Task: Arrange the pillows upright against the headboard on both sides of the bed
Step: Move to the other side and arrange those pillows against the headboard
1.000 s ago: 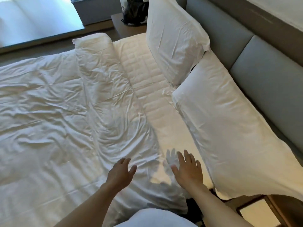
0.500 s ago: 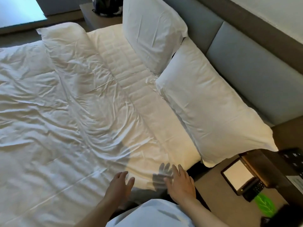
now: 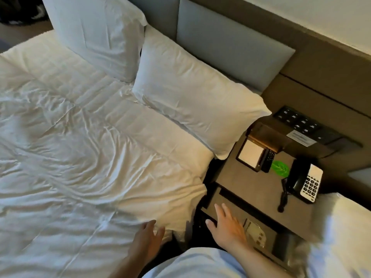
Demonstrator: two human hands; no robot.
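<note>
Two white pillows lean against the grey padded headboard (image 3: 230,45). The far pillow (image 3: 96,35) stands upright at the top left. The near pillow (image 3: 192,97) lies tilted back beside it, its lower corner hanging over the bed's edge. My left hand (image 3: 147,237) hovers over the rumpled white duvet (image 3: 80,157) at the bed's near edge, fingers apart, holding nothing. My right hand (image 3: 226,225) is spread above the gap between the bed and the nightstand, also holding nothing. Both hands are far from the pillows.
A brown nightstand (image 3: 255,189) stands right of the bed with a black telephone (image 3: 305,181), a notepad (image 3: 251,155), a remote and a green leaf card (image 3: 280,169). A switch panel (image 3: 297,121) sits on the wall. White bedding (image 3: 345,233) of a second bed shows at right.
The view has swung right, bringing the nightstand and second bed in. Both hands have drawn back from the duvet toward the bed's edge; the right hand is now off the bed.
</note>
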